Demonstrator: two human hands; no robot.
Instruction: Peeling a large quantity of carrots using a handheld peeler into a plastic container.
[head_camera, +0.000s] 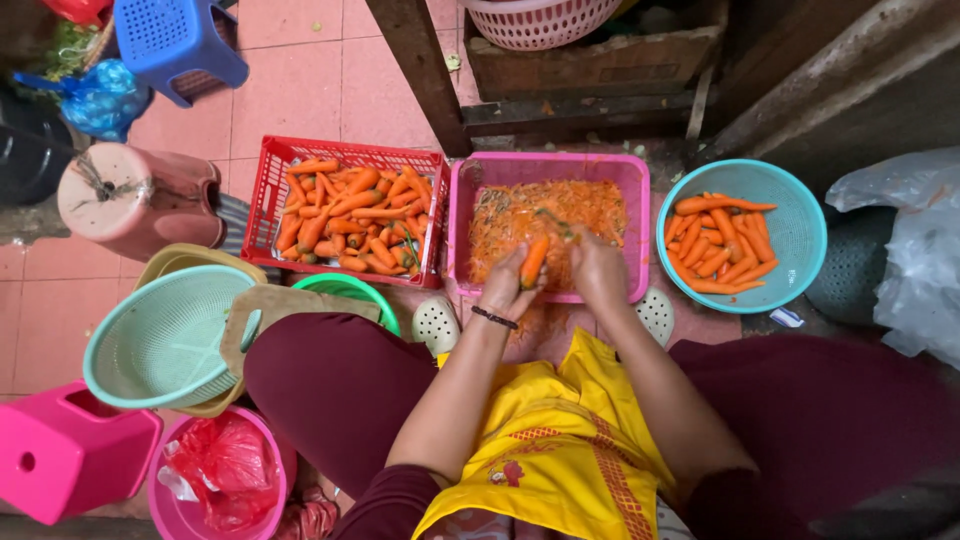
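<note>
Head view looking down on a seated person in a yellow apron (560, 440) and maroon trousers on a pink tiled floor (300, 80). Left hand (512, 283), centre frame, has its grip closed round an orange carrot (534, 260) held tilted, tip pointing up-frame, over the near edge of a pink rectangular plastic tub (640, 190). A dark beaded bracelet (495, 318) sits on that wrist. Right hand (597, 268), just right of the carrot, is closed on a thin peeler-like tool (556, 222) whose end lies up-left over the tub — tool is small and blurred, exact type unclear.

The pink tub holds a layer of orange carrot peelings (590, 205). Left of it, touching side by side, a red slotted plastic crate (270, 180) filled with unpeeled carrots (350, 220). Right of the tub, a turquoise round plastic colander (800, 230) with a smaller heap of peeled carrots (720, 245).

Lower left: a pale green round plastic strainer (160, 335) stacked over other bowls, a pink plastic stool (60, 450), a pink bucket with a red plastic bag (225, 465) in it. Upper left: a blue plastic stool (175, 40) — and a dusty pink overturned bucket (135, 195) beside the crate. Clear plastic sheeting (910, 250) at right edge.
</note>
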